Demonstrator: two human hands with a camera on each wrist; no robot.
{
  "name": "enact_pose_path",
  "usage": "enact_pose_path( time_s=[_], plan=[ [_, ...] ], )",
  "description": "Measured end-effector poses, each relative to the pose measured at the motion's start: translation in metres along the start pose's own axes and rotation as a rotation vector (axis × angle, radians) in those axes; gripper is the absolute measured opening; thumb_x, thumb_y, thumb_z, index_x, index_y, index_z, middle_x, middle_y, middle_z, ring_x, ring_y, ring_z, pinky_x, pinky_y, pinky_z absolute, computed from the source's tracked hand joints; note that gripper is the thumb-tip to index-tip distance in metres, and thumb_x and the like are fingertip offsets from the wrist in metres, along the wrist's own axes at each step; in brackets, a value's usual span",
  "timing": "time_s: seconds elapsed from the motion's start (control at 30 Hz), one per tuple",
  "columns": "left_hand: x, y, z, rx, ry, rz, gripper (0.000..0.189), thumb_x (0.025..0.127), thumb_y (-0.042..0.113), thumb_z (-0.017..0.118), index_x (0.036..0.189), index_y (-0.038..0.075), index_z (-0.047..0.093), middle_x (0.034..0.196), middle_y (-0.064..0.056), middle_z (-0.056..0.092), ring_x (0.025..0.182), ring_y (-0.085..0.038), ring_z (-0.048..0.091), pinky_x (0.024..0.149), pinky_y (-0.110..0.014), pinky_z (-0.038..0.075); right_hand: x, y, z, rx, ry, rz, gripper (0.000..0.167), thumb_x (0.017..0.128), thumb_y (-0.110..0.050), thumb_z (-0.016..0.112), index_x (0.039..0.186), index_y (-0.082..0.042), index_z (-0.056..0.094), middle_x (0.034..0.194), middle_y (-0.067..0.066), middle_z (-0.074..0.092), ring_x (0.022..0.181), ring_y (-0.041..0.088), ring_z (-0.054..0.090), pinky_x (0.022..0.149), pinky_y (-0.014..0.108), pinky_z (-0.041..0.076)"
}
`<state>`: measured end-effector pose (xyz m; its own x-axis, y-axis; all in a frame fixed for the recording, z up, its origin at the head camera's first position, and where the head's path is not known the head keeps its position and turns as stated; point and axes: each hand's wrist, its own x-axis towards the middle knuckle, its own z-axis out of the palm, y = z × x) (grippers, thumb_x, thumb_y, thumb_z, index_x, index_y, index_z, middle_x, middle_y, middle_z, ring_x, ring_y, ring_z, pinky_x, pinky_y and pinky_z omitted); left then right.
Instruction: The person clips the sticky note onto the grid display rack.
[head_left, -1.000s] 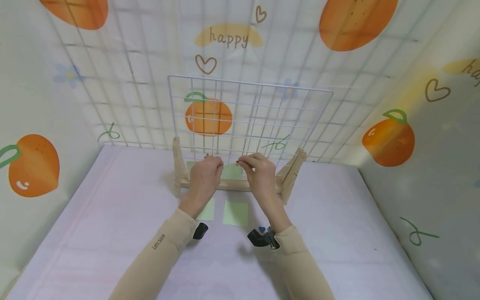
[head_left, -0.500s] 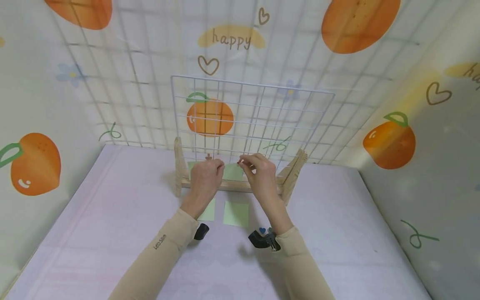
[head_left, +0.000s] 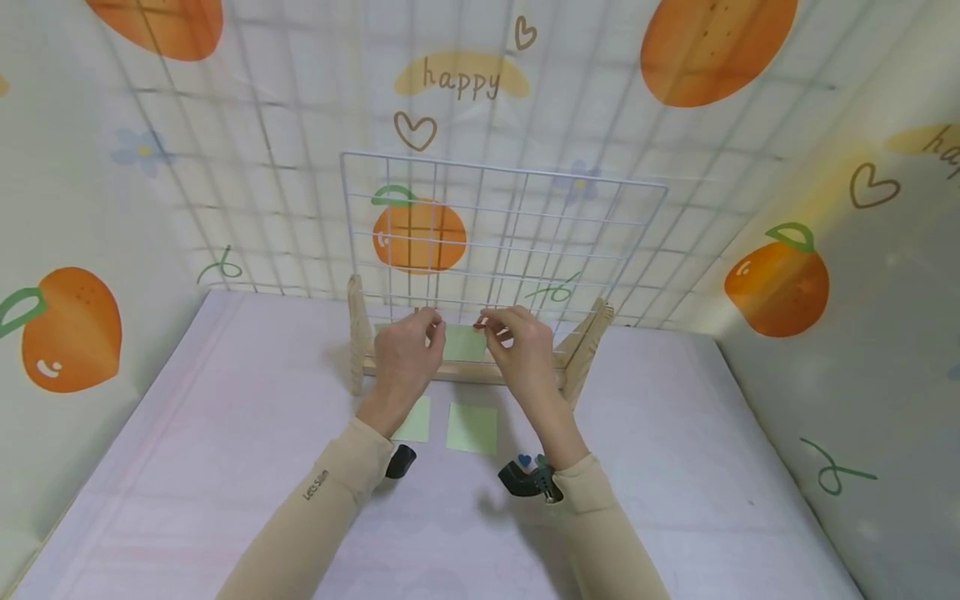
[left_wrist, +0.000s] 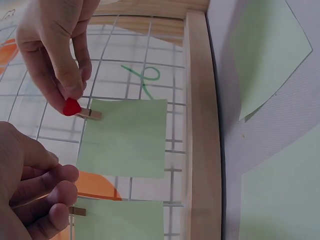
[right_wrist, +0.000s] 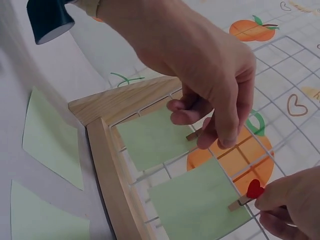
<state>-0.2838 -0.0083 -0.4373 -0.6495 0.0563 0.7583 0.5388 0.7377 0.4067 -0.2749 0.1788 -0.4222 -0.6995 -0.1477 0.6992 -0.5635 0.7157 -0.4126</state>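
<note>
My right hand [head_left: 525,337] pinches a small wooden clothespin [left_wrist: 90,113] with a red heart [left_wrist: 72,107] on its end. That clothespin's jaws lie over the edge of a pale green paper note [left_wrist: 125,142] against the white wire grid [head_left: 502,247]. My left hand [head_left: 408,346] hovers by the grid to the left, fingers loosely bent and nothing seen between them. Near its fingertips, a second clothespin [right_wrist: 192,135] sits at the edge of another green note [right_wrist: 155,140] on the grid.
A wooden stand [head_left: 472,372] with two side legs holds the grid upright. In front of it, two more green notes [head_left: 472,427] lie on the pale tabletop. A blue heart [head_left: 524,459] and a greenish piece [head_left: 541,459] lie near my right wrist. Printed cloth walls surround the table.
My left hand has shifted slightly up and left, covering more of the clothespin behind it. My right hand stays in nearly the same place with the red-heart clothespin.
</note>
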Motion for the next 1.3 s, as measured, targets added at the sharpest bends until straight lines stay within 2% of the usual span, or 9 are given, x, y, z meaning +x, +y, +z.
enact_pose_path(
  time_s=[0.2, 0.33, 0.43, 0.53, 0.73, 0.97, 1.13, 1.3],
  plan=[
    [-0.002, 0.000, 0.000, -0.020, -0.016, 0.008, 0.010, 0.091, 0.003, 0.075, 0.083, 0.008, 0.074, 0.070, -0.005, 0.074, 0.052, -0.017, 0.063, 0.047, -0.032, 0.045, -0.001, 0.000, -0.003, 0.001, 0.009, 0.000, 0.023, 0.088, 0.011, 0.076, 0.108, 0.001, 0.078, 0.096, 0.013, 0.078, 0.082, 0.026, 0.075, 0.071, 0.034, 0.064],
    [-0.003, -0.003, 0.002, -0.025, -0.021, 0.005, 0.011, 0.091, 0.003, 0.074, 0.081, 0.008, 0.074, 0.069, -0.004, 0.074, 0.052, -0.018, 0.063, 0.048, -0.033, 0.046, 0.001, -0.001, -0.003, 0.020, 0.037, -0.007, 0.014, 0.091, 0.004, 0.078, 0.103, -0.001, 0.079, 0.096, 0.010, 0.079, 0.082, 0.024, 0.075, 0.070, 0.033, 0.063],
    [-0.006, -0.004, 0.004, -0.042, -0.049, 0.003, 0.012, 0.091, 0.003, 0.074, 0.081, 0.009, 0.075, 0.069, -0.004, 0.074, 0.054, -0.019, 0.065, 0.050, -0.034, 0.048, 0.001, -0.003, -0.003, 0.029, 0.055, -0.003, 0.008, 0.093, -0.003, 0.079, 0.101, -0.004, 0.080, 0.096, 0.007, 0.080, 0.082, 0.022, 0.075, 0.069, 0.033, 0.063],
    [-0.013, -0.005, 0.008, -0.063, -0.115, -0.018, 0.011, 0.091, 0.003, 0.074, 0.082, 0.009, 0.075, 0.071, -0.004, 0.075, 0.057, -0.019, 0.067, 0.053, -0.034, 0.050, -0.002, -0.002, -0.003, 0.022, 0.063, -0.003, 0.008, 0.093, -0.004, 0.079, 0.101, -0.004, 0.080, 0.097, 0.007, 0.081, 0.082, 0.022, 0.076, 0.068, 0.033, 0.063],
    [-0.024, -0.002, 0.012, -0.122, -0.284, -0.128, 0.008, 0.092, 0.012, 0.076, 0.084, 0.011, 0.077, 0.070, -0.002, 0.075, 0.061, -0.019, 0.068, 0.057, -0.033, 0.052, -0.008, 0.002, -0.010, 0.008, 0.061, -0.003, 0.009, 0.093, -0.006, 0.080, 0.102, -0.003, 0.080, 0.095, 0.009, 0.080, 0.082, 0.024, 0.076, 0.068, 0.035, 0.063],
    [-0.035, 0.001, 0.016, -0.039, -0.459, -0.172, 0.008, 0.093, 0.018, 0.078, 0.087, 0.013, 0.079, 0.075, 0.000, 0.075, 0.070, -0.018, 0.068, 0.065, -0.035, 0.055, -0.018, 0.009, -0.022, 0.060, 0.031, 0.056, 0.009, 0.095, -0.008, 0.078, 0.100, -0.002, 0.080, 0.093, 0.012, 0.079, 0.083, 0.026, 0.074, 0.070, 0.038, 0.063],
    [-0.047, 0.000, 0.018, -0.023, -0.522, -0.173, 0.010, 0.093, 0.023, 0.080, 0.088, 0.014, 0.080, 0.075, 0.002, 0.072, 0.068, -0.015, 0.063, 0.062, -0.031, 0.051, -0.025, 0.017, -0.029, 0.029, 0.058, 0.061, 0.008, 0.094, -0.008, 0.080, 0.098, -0.001, 0.080, 0.089, 0.013, 0.079, 0.078, 0.026, 0.075, 0.068, 0.040, 0.063],
    [-0.058, -0.003, 0.017, -0.020, -0.583, -0.177, 0.016, 0.090, 0.027, 0.083, 0.092, 0.012, 0.081, 0.069, 0.004, 0.064, 0.066, -0.012, 0.057, 0.062, -0.030, 0.049, -0.035, 0.024, -0.035, 0.047, 0.018, 0.102, 0.010, 0.096, -0.010, 0.078, 0.095, 0.001, 0.080, 0.088, 0.014, 0.079, 0.076, 0.027, 0.075, 0.068, 0.040, 0.063]
  ],
)
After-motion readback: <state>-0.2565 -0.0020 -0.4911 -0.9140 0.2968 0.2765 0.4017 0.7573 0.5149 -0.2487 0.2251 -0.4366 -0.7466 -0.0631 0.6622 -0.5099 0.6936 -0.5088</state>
